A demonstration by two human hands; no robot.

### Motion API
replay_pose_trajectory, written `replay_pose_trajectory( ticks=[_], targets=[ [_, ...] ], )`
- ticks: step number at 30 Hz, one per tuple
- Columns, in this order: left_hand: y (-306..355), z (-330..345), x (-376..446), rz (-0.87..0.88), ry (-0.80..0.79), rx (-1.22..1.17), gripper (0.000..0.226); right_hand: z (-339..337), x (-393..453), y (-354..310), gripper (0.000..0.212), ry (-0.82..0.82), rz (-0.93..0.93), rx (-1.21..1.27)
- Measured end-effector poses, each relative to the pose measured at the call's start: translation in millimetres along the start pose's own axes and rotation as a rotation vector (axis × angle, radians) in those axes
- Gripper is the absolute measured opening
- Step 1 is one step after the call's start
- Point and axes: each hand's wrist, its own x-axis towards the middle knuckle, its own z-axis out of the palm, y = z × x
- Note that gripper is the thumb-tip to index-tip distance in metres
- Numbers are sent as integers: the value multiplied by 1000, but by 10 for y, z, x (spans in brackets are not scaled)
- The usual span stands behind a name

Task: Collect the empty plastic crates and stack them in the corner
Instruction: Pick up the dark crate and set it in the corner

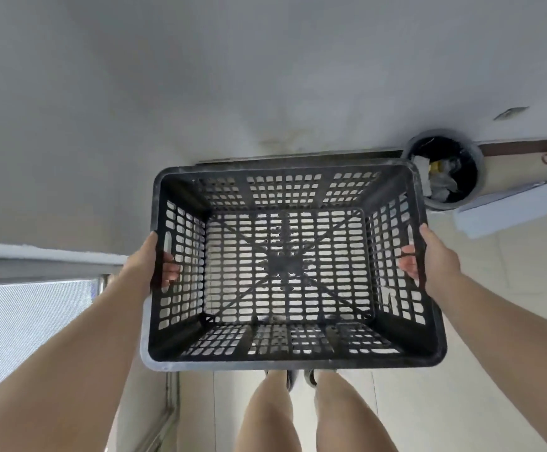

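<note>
Pale floor tiles [480, 275] show through my empty black holey plastic crate [285, 362]; left hand [154, 259] and right hand [428, 256] grip its side handles, near a round black bin [474, 158] of crumpled paper.

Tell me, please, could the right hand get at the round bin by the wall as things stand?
Probably not: the right hand grips the black crate by its side, as does the left hand. The bin stands beyond the crate's far right corner.
</note>
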Motion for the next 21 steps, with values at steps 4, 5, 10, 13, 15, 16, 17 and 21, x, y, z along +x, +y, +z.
replay_pose_trajectory(
  ticks=[4, 5, 10, 13, 15, 16, 17, 21],
  targets=[
    [-32, 348, 834, -1, 44, -8, 58, 429, 756, 170, 55, -23, 54, -49],
    [-62, 444, 1032, -3, 51, -6, 58, 530, 960, 217, 55, -23, 57, -54],
    [-227, 901, 1932, -8, 104, -10, 59, 969, 1886, 485, 56, -46, 29, -63],
    [-325, 1127, 2356, -11, 120, -12, 59, 1187, 2361, 589, 56, -59, 39, -74],
    [-366, 1259, 2571, -10, 129, -13, 58, 1300, 2628, 652, 58, -61, 46, -103],
    [-374, 1320, 2667, -12, 130, -16, 58, 1342, 2753, 683, 58, -57, 49, -115],
    [-383, 1373, 2766, -17, 124, -18, 59, 1384, 2865, 712, 59, -51, 52, -121],
    [-398, 1557, 3058, -42, 103, 16, 63, 1530, 3187, 796, 60, -40, 68, -121]
  ],
)
